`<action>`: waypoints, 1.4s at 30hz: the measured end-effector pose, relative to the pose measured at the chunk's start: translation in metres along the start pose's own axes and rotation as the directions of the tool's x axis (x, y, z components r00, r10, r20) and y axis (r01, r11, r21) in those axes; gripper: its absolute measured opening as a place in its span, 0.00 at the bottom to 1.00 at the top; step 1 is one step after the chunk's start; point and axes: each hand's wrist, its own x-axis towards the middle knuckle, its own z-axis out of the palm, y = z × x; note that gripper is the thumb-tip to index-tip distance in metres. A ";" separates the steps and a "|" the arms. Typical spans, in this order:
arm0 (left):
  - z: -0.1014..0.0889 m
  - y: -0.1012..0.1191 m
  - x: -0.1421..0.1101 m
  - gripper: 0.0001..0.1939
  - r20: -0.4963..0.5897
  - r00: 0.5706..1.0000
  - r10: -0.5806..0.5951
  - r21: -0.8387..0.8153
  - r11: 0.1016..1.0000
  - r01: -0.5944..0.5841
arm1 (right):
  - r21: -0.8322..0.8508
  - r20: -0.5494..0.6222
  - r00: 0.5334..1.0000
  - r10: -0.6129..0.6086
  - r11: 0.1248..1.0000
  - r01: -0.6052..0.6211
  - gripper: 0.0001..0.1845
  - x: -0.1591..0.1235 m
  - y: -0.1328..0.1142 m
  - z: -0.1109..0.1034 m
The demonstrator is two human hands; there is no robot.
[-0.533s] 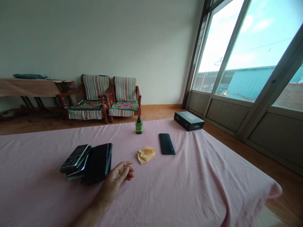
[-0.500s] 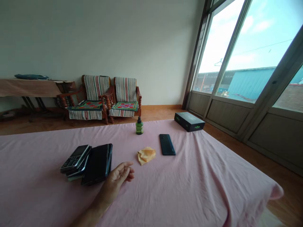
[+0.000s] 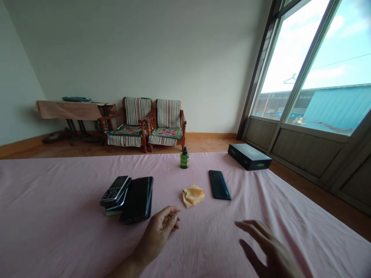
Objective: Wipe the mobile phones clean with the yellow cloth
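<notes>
My left hand [image 3: 162, 227] lies over the bed cover with its fingers loosely curled together, nothing visible in it. Just beyond its fingertips is a crumpled yellow cloth [image 3: 193, 195]. My right hand [image 3: 265, 247], slightly blurred, hovers at the lower right with thumb and fingers apart and holds nothing. A dark blue smartphone [image 3: 219, 185] lies back-up between the cloth and the right hand's far side. Left of my left hand, black smartphones [image 3: 136, 199] are stacked beside a pile topped by a keypad phone [image 3: 114, 190].
A green spray bottle [image 3: 184, 158] stands upright behind the cloth. A black box with a grey top [image 3: 249, 156] sits at the back right, near the edge of the pink cover [image 3: 203, 247]. Two wooden chairs [image 3: 168, 116] and a cloth-covered table [image 3: 72, 110] stand along the wall.
My right hand has come into view at the lower right. The view has swung left, so everything appears further right. My left hand keeps its curled pose.
</notes>
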 end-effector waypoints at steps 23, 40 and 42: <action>0.006 -0.001 -0.011 0.15 -0.076 0.984 0.164 0.256 0.957 -0.139 | 0.212 0.039 0.987 0.155 0.964 -0.160 0.19 0.128 -0.022 0.149; -0.082 0.021 -0.034 0.22 -0.210 0.891 0.402 0.968 0.215 0.131 | 0.404 0.081 0.963 0.257 0.875 -0.268 0.21 0.125 -0.029 0.145; -0.079 0.021 -0.034 0.22 -0.233 0.919 0.318 0.969 0.152 0.193 | 0.412 0.104 0.959 0.263 0.866 -0.282 0.22 0.125 -0.028 0.144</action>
